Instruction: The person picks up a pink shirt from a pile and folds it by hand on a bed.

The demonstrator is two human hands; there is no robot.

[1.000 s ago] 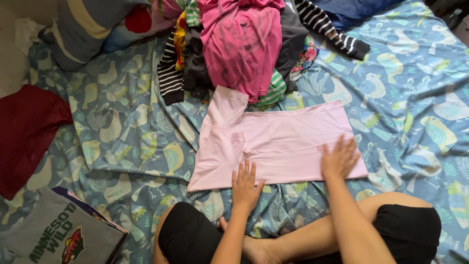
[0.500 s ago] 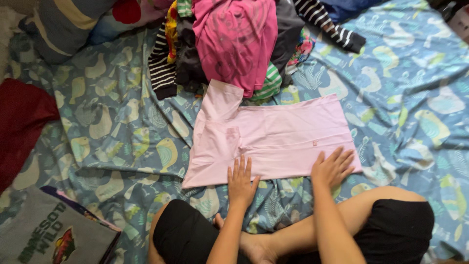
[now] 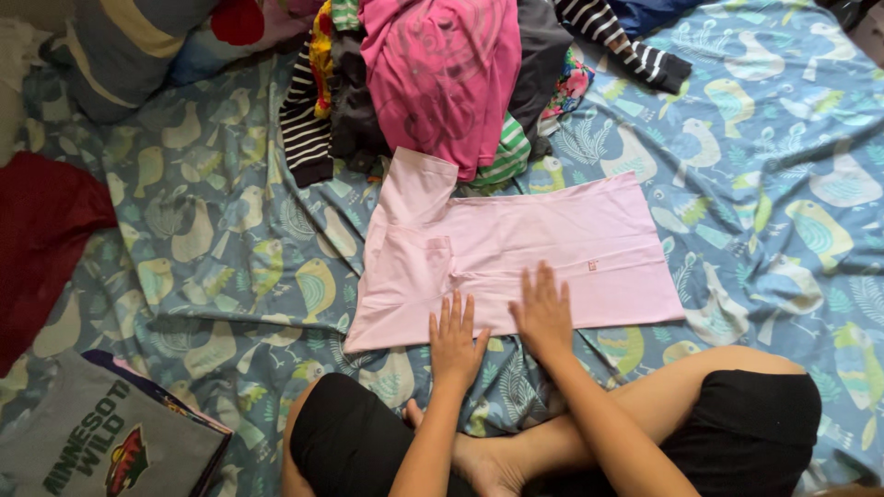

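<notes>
Your legs are crossed at the bottom of the view, in black shorts, on a blue sheet printed with birds. Just past your knees, both your hands lie flat and open, fingers spread, gripping nothing. Your left hand presses on the near edge of the pink shirt, its palm partly off the cloth and on the sheet. Your right hand rests just beside it, touching the same near edge, fingers pointing away from you.

The shirt lies flat on the sheet in front of you, folded into a wide strip. One sleeve sticks out at its far left corner, towards the pile. A small tag shows on the cloth to the right of your right hand.

To your near left, a grey shirt with a printed emblem lies on top of something dark-edged; what is under it you cannot tell. Further left, a dark red cloth lies at the edge of the view.

Beyond the pink shirt sits a pile of clothes, with a bright pink top uppermost, black-and-white striped pieces on both sides, and green stripes showing low down. A striped pillow lies at the far left.
</notes>
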